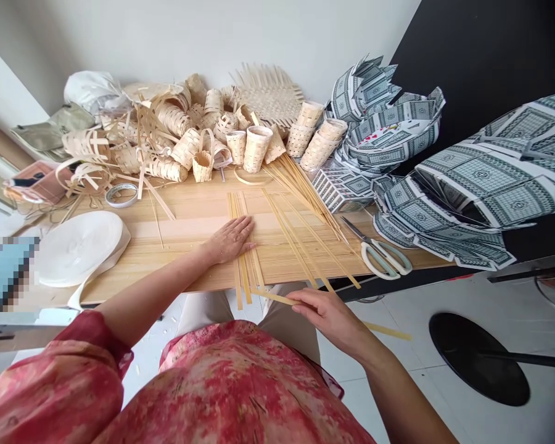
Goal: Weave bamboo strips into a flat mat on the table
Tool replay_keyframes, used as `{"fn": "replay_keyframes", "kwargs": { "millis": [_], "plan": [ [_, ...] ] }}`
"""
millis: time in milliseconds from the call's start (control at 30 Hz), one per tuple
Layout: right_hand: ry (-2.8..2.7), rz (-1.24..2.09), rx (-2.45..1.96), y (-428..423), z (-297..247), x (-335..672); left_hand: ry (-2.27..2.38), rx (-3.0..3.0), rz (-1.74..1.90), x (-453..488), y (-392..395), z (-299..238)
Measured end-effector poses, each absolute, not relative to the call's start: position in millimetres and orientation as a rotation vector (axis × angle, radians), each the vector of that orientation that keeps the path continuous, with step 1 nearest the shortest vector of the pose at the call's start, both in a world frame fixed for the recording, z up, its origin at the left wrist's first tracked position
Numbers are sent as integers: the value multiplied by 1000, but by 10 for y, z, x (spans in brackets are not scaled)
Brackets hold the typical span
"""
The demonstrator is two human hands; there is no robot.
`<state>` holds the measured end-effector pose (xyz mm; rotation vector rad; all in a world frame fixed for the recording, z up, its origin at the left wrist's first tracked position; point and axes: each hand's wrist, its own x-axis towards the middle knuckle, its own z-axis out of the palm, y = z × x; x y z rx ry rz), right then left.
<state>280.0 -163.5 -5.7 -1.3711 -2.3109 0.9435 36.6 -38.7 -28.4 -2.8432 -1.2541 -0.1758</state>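
My left hand lies flat with fingers stretched out on a few pale bamboo strips laid side by side on the wooden table; the strips overhang the near edge. My right hand is below the table edge, fingers closed on one long bamboo strip that runs crosswise towards the overhanging ends and sticks out past my wrist to the right.
More loose strips fan out at the right of centre, with scissors beside them. Several small woven baskets crowd the back. Folded playing-card shapes fill the right. A tape roll and white ribbon coil lie left.
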Motion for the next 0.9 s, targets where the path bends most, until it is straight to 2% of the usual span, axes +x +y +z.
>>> {"fn": "replay_keyframes", "kwargs": {
  "millis": [167, 300, 467, 700, 900],
  "plan": [
    [-2189, 1071, -1394, -1671, -185, 2788, -1258, -2847, -158, 366, -390, -274],
    [-2211, 1012, -1357, -1657, -191, 2746, -1265, -2838, -127, 369, -399, -258],
    [-2242, 802, -1342, -1669, -219, 2675, -1266, -2834, -153, 372, -397, -267],
    [-2281, 341, -1386, -1759, -251, 2518, -1259, -2832, -157, 370, -401, -270],
    [-2251, 217, -1359, -1760, -298, 2388, -1258, -2830, -146, 381, -404, -255]
  ]
}}
